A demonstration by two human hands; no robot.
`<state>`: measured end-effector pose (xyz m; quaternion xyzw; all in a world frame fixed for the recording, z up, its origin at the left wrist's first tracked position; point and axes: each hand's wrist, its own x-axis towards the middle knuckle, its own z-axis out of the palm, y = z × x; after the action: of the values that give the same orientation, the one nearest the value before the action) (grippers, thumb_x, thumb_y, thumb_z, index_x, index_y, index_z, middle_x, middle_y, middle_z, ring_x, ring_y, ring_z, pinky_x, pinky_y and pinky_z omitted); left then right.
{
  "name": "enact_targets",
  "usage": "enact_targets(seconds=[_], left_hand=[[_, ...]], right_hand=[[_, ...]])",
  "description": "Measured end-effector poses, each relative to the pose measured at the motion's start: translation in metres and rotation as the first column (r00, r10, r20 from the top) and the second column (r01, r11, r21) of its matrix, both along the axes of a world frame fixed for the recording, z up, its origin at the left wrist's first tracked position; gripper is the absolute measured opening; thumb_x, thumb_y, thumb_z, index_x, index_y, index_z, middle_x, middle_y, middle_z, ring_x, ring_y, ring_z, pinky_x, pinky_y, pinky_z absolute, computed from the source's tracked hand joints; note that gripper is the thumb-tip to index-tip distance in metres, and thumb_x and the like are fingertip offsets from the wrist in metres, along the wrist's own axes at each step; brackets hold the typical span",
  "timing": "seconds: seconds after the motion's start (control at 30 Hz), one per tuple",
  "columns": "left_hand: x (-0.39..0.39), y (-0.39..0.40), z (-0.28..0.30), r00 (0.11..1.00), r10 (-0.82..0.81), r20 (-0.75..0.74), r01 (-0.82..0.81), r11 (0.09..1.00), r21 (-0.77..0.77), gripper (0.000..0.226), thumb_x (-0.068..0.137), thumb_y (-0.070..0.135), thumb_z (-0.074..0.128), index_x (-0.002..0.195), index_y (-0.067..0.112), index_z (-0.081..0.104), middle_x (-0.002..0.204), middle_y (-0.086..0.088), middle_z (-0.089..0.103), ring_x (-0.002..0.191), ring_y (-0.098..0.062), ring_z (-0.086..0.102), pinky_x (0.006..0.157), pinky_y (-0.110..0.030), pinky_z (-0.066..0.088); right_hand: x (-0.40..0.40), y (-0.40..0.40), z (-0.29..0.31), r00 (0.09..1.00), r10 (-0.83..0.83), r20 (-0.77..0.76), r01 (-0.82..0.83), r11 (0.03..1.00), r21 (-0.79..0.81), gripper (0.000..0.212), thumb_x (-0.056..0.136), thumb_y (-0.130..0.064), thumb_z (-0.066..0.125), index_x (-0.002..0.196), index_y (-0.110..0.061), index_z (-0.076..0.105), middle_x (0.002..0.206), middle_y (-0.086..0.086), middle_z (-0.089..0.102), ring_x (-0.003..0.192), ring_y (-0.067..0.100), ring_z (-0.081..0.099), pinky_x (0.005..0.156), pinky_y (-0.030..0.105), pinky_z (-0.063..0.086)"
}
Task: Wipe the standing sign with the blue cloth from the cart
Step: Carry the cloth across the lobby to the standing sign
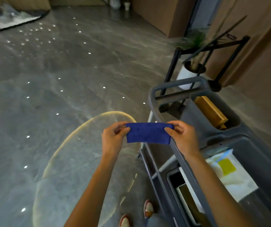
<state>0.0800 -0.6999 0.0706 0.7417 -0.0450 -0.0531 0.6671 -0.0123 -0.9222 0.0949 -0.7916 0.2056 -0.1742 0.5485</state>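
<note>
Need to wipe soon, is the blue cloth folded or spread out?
Folded: the blue cloth is a narrow band pinched between left hand and right hand.

A glossy grey marble floor (62,82) mirrors small ceiling lights. A dark rug (8,18) lies far left. A potted plant (191,66) sits inside a black metal stand (213,51) against brown walls (161,12). Two shoes (148,208) show below.

Blue cloth (148,133), seemingly folded, stretched flat beside the grey cart (167,104)
</note>
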Motion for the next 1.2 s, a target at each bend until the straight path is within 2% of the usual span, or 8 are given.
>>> enact_targets(seconds=[0.17,0.3,0.43,0.67,0.77,0.87,1.0,1.2], left_hand=[[-0.001,0.045,-0.004,0.987,0.156,-0.026,-0.155,0.988,0.023,0.026,0.089,0.005,0.068,0.095,0.029,0.076,0.075,0.002,0.077,0.080,-0.014,0.074,0.082,-0.033,0.059],[-0.005,0.073,-0.007,0.946,0.323,-0.032,-0.322,0.946,0.033,0.028,0.090,0.005,0.069,0.091,0.033,0.074,0.074,0.003,0.076,0.076,-0.009,0.073,0.079,-0.027,0.059],[-0.011,0.097,-0.008,0.892,0.448,-0.068,-0.447,0.894,0.024,0.031,0.089,-0.001,0.067,0.090,0.030,0.074,0.070,0.001,0.073,0.076,-0.015,0.072,0.080,-0.031,0.058],[-0.030,0.137,-0.011,0.754,0.654,-0.060,-0.653,0.756,0.034,0.028,0.089,-0.007,0.064,0.094,0.020,0.073,0.069,-0.004,0.067,0.070,-0.013,0.064,0.075,-0.032,0.053],[-0.053,0.155,-0.010,0.662,0.747,-0.066,-0.746,0.665,0.046,0.029,0.089,-0.006,0.064,0.096,0.020,0.074,0.068,-0.004,0.067,0.069,-0.012,0.064,0.074,-0.032,0.054],[-0.080,0.171,-0.007,0.548,0.834,-0.064,-0.830,0.552,0.077,0.035,0.090,-0.003,0.065,0.093,0.031,0.074,0.069,-0.003,0.070,0.069,-0.012,0.067,0.072,-0.029,0.055],[-0.119,0.187,-0.002,0.382,0.922,-0.070,-0.916,0.387,0.107,0.034,0.091,0.000,0.065,0.092,0.033,0.074,0.068,0.001,0.073,0.069,-0.011,0.069,0.073,-0.030,0.056],[-0.173,0.201,0.002,0.169,0.985,-0.045,-0.973,0.174,0.149,0.036,0.091,0.000,0.063,0.091,0.035,0.072,0.072,-0.006,0.073,0.074,-0.023,0.071,0.073,-0.033,0.057]], right_hand=[[0.040,0.034,-0.003,0.984,0.177,-0.017,-0.177,0.984,-0.008,0.020,0.088,-0.009,0.074,0.095,-0.028,0.070,0.089,-0.009,0.077,0.084,0.006,0.074,0.069,0.021,0.060],[0.073,0.058,-0.007,0.934,0.354,-0.037,-0.355,0.934,-0.025,0.016,0.090,-0.013,0.073,0.100,-0.026,0.069,0.092,-0.011,0.076,0.086,0.002,0.073,0.069,0.018,0.058],[0.104,0.082,-0.006,0.865,0.501,-0.041,-0.502,0.862,-0.069,0.019,0.090,-0.012,0.073,0.096,-0.029,0.068,0.089,-0.014,0.074,0.084,-0.003,0.070,0.070,0.013,0.056],[0.151,0.134,-0.015,0.718,0.694,-0.052,-0.696,0.716,-0.045,0.015,0.089,-0.009,0.074,0.103,-0.013,0.073,0.091,-0.004,0.076,0.087,0.010,0.072,0.077,0.024,0.058],[0.158,0.167,-0.019,0.620,0.784,-0.026,-0.784,0.621,-0.004,0.014,0.087,-0.003,0.074,0.099,-0.011,0.073,0.088,-0.002,0.076,0.085,0.012,0.073,0.077,0.024,0.057],[0.160,0.203,-0.024,0.522,0.853,-0.017,-0.852,0.522,0.040,0.014,0.085,-0.001,0.074,0.097,-0.008,0.072,0.086,0.002,0.076,0.080,0.010,0.071,0.076,0.021,0.055],[0.151,0.249,-0.028,0.363,0.932,-0.009,-0.929,0.362,0.079,0.016,0.085,0.000,0.074,0.095,-0.013,0.073,0.085,-0.005,0.076,0.076,0.002,0.070,0.073,0.012,0.052],[0.128,0.305,-0.031,0.137,0.991,-0.010,-0.989,0.137,0.058,0.020,0.086,-0.006,0.074,0.095,-0.024,0.073,0.090,-0.008,0.078,0.086,0.007,0.073,0.078,0.019,0.056]])
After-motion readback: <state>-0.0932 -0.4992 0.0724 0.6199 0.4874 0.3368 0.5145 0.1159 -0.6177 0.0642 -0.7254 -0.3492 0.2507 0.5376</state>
